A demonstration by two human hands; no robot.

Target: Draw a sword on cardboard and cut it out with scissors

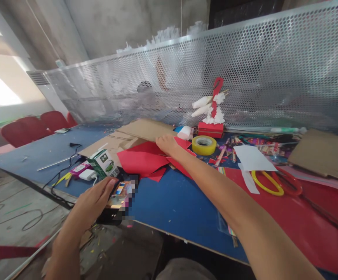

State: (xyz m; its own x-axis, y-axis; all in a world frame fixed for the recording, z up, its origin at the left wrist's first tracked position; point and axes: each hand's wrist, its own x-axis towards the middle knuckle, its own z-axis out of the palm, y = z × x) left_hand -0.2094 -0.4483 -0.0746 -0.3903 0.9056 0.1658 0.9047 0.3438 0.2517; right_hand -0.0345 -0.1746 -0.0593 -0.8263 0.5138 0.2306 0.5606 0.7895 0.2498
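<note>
My left hand (94, 200) is closed around a smartphone (119, 199) at the table's front edge; its lit screen is partly blurred out. Stretched across the table, my right hand (166, 144) has its fingers curled at the near right corner of a cardboard sheet (150, 129). Its fingertips are mostly hidden. Red paper (141, 160) lies right under and beside that hand. A green and white drink carton (103, 162) stands just beyond the phone. To the right of my right hand is a roll of yellow tape (204, 145).
A red box (210, 130) bears white paper flowers and a red loop before the perforated metal screen (259, 70). Scissors (267, 182) with yellow and red handles lie on red sheets at right, beside white paper (255, 157). A black cable (58, 182) crosses the left side.
</note>
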